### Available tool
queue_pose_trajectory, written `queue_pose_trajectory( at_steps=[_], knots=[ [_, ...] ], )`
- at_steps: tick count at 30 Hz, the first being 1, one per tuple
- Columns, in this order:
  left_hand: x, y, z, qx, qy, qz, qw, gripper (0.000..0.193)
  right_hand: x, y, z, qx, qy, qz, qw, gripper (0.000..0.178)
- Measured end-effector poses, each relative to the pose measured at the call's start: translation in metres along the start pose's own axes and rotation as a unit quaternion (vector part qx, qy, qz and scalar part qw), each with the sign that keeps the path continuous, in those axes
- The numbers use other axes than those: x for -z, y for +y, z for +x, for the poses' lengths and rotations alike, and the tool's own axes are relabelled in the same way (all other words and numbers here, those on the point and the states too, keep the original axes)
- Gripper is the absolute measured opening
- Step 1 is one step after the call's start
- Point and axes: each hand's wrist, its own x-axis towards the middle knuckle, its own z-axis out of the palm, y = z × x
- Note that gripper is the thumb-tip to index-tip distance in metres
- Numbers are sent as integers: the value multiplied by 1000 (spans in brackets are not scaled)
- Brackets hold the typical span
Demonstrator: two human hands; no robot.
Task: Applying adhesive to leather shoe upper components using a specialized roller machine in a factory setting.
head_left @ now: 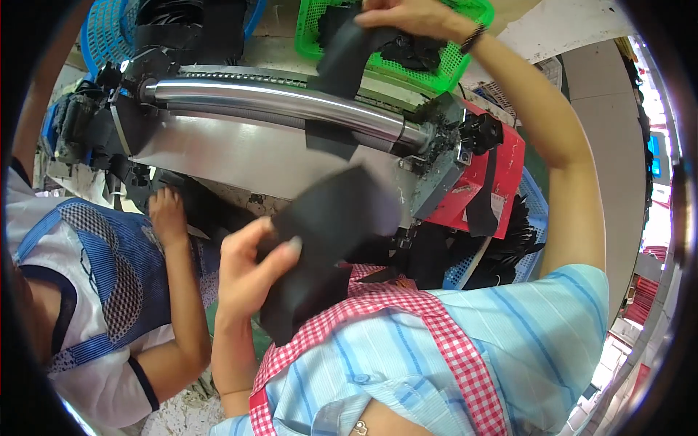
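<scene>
Below the machine, my left hand (251, 269) grips a black flat piece (331, 218) of sheet material, its thumb on top; the piece is slightly blurred. Stretched over the far side of the machine, my right hand (407, 14) pinches the top end of a black strip (342, 62). That strip runs down behind the shiny steel roller (276, 98). A black piece (331, 139) shows below the roller, above the smooth metal plate (218, 149); whether it is the same strip I cannot tell.
A green basket (462, 69) of black pieces stands behind the machine, a blue basket (102, 36) at far left. The red machine end (502, 174) is near my right arm, beside a blue crate (534, 218). A co-worker's hand (167, 214) rests on black material at left.
</scene>
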Motion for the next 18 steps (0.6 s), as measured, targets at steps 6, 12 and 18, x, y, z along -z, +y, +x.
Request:
queue_pose_trajectory(
  at_steps=[6,12,18],
  knots=[
    [-1,-29,32,60,64,104,991,24,42,-45,-22,71,91,-331,936,9],
    [-11,-19,52,21,98,154,983,22,-54,2,-7,-176,-296,-196,918,62],
    [-6,-53,8,125,57,-45,989,16,-47,24,-21,-247,-298,-22,922,55]
  ],
)
